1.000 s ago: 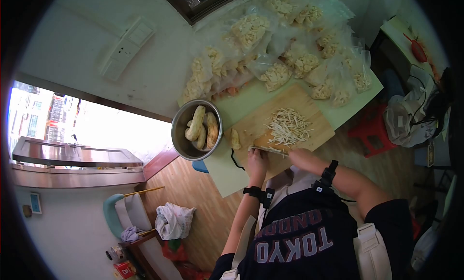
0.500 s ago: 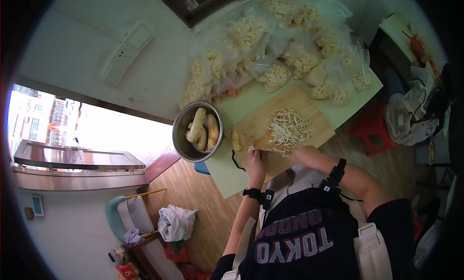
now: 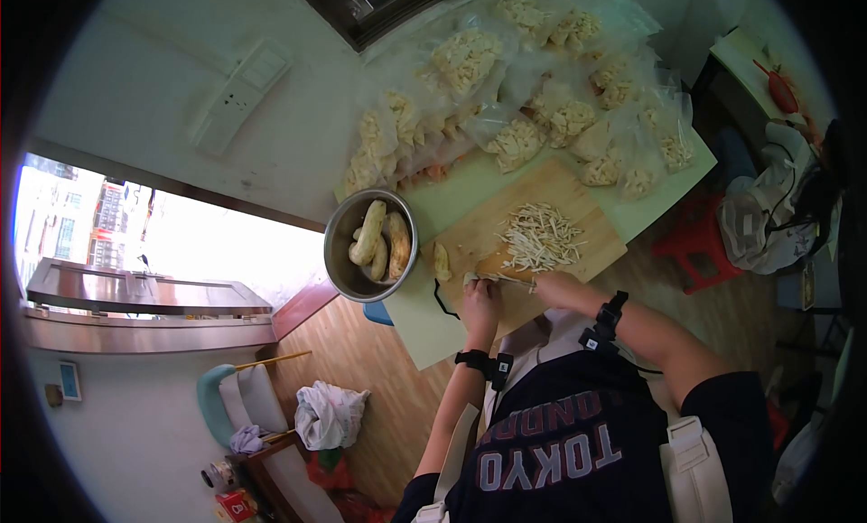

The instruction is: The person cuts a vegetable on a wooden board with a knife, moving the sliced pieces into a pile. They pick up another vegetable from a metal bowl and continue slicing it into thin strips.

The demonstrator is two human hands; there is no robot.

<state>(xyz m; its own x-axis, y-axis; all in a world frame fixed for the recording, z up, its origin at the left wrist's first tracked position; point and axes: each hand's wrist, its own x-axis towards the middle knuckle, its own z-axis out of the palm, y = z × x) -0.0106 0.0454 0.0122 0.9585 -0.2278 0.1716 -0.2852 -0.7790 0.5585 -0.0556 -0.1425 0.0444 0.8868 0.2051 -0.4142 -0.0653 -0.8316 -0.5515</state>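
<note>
On a wooden cutting board [image 3: 497,225], my left hand [image 3: 482,302] is closed over a pale piece of peeled root vegetable [image 3: 470,277], most of it hidden by the fingers. My right hand [image 3: 553,290] grips a knife [image 3: 508,277], whose thin blade shows nearly edge-on between the two hands. Beyond the right hand lies a heap of thin pale vegetable strips [image 3: 542,237]. Another peeled piece [image 3: 441,261] rests on the board above my left hand. To the left, a steel bowl [image 3: 336,275] holds several long peeled root vegetables [image 3: 370,234] with brownish patches.
Clear plastic bags [image 3: 465,58] full of pale cut pieces crowd the back of the light green table [image 3: 420,329]. A red stool [image 3: 695,252] stands at the right. On the floor at lower left are a white bag [image 3: 330,415] and a chair [image 3: 217,406].
My right hand and the knife have shifted slightly left, towards my left hand, and the right wrist has risen a little. My left hand stays nearly where it was.
</note>
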